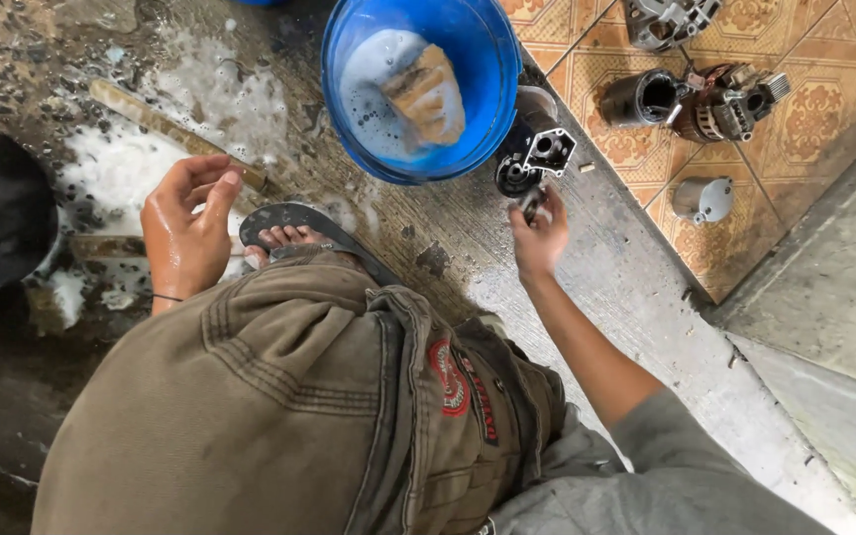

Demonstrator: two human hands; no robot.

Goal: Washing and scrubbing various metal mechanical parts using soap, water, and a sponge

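On the wet floor: a person squats beside a blue bucket (422, 89) of soapy water with a brown sponge (430, 94) in it.
Right hand: the right hand (539, 236) pinches a small dark metal part (532, 203), fingers closed around it.
Left hand: the left hand (188, 226) is wet, half open and holds nothing.
Where the part is: just under a bigger black motor piece (537, 159) by the bucket's rim, well apart from the left hand.
What could go wrong: soapy fingers could let the part slip and drop to the floor.
Nearby: more motor pieces (691, 99) lie on the patterned tiles (795, 129); a foot in a sandal (294, 233) sits near the left hand.
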